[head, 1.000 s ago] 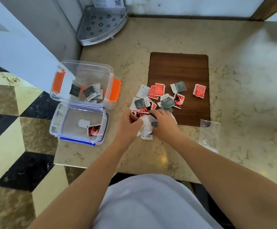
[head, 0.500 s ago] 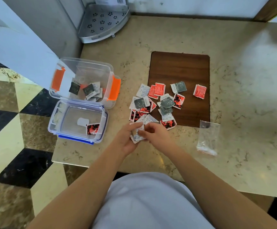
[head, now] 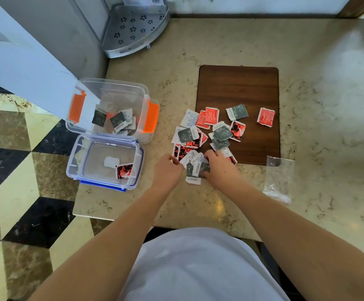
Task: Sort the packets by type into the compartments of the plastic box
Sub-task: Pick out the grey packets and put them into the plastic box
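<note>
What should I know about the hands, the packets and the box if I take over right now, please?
Left hand and right hand: both gripping a few grey-and-white packets at the counter's near edge.
Done: several grey packets lie in the orange-latched box; one red-and-black packet sits in the blue-edged tray.
Left: the mixed pile on the counter and wooden board.

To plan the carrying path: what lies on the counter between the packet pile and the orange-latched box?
In the head view, only bare marble counter lies between the packet pile and the box.
</note>
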